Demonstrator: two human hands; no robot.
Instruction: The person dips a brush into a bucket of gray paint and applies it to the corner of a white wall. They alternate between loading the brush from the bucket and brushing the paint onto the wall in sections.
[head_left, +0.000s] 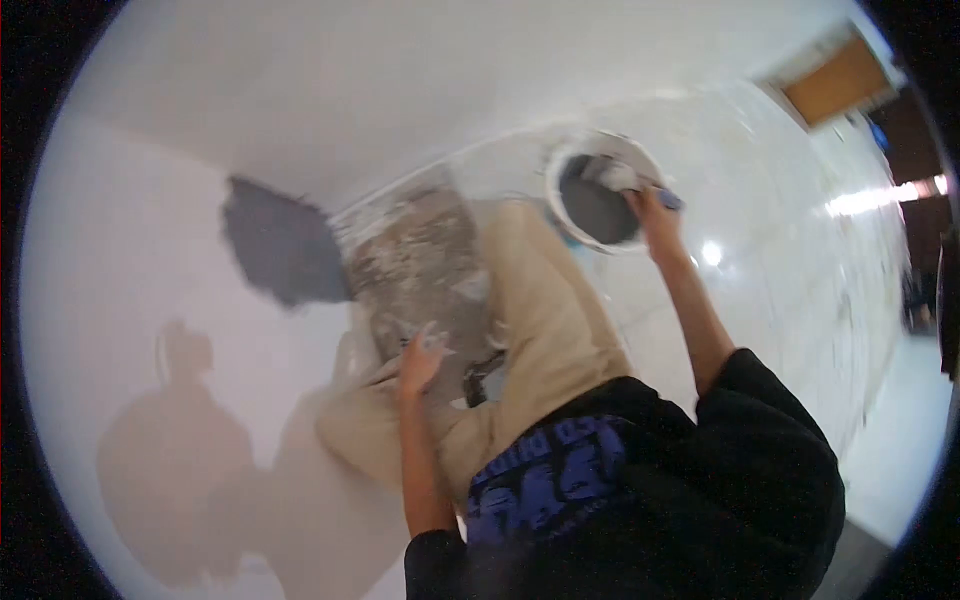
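My right hand (655,222) is closed round the handle of a trowel (668,199), whose blue-grey end shows beside my fingers. Its pale, smeared working end reaches inside a white bucket (648,152). Dark grey wet mix (592,208) lies in that bucket. My left hand (422,360) hovers or rests near my bent knee, its whitish, dusty fingers apart and somewhat blurred. Beneath and beyond it spreads a rough brown-grey patch of floor (425,255). On the wall, close to this patch, is an area of dark grey mix (280,245).
My legs (545,290) in beige trousers lie between the rough patch and the bucket. Glossy pale floor (770,290) stretches to the right. A brown panel with a pale frame (840,80) stands at upper right. A small dark object (478,385) lies near my legs.
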